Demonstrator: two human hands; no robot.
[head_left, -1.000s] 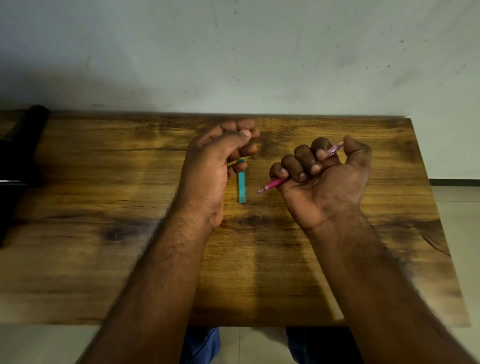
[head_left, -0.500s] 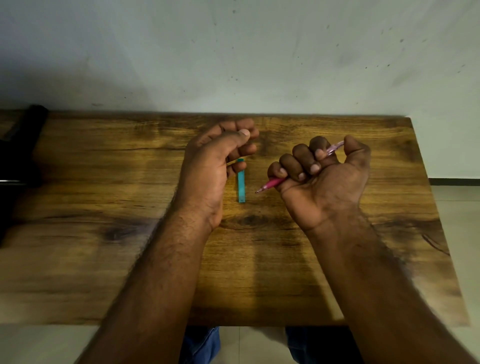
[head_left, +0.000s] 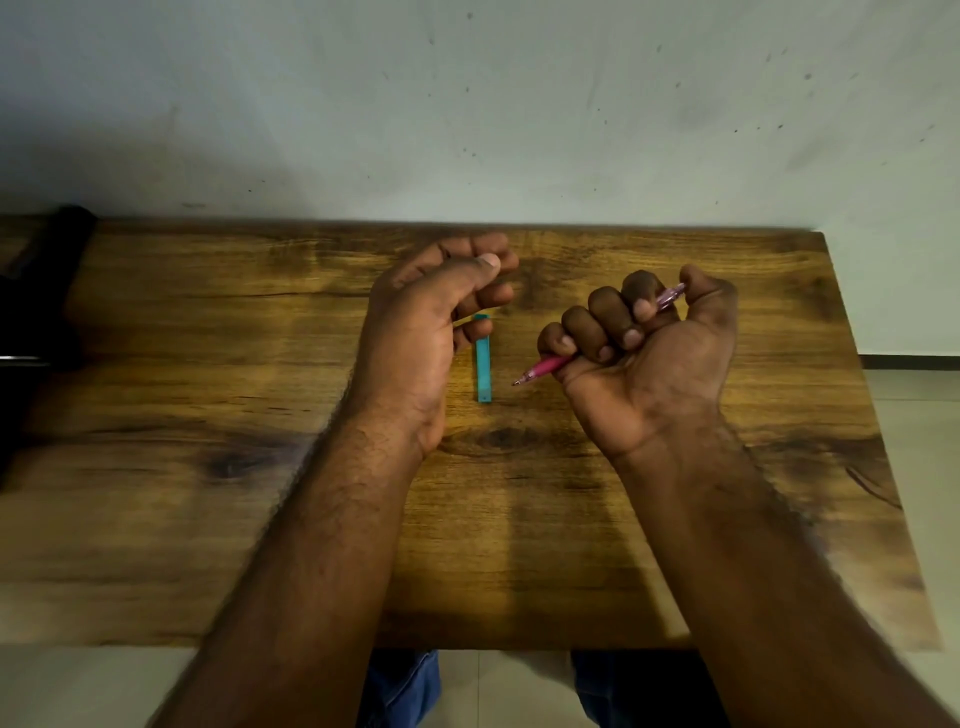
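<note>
Right hand hides the pink pen's middle; dark object cut off left

A wooden table with a dark-stained, knotted grain was set flush against a pale wall. Small dark specks were noted on the wall above the table's right half, and a band of shadow was seen along the wall's foot just above the table's far edge. A black object, too blurred to be identified, was recorded at the table's left end. Light tiled floor was seen to the right of the table, with a dark skirting strip at the wall's base there. Light floor was also observed below the table's near edge. The middle of the tabletop was lit more brightly than its ends.
</note>
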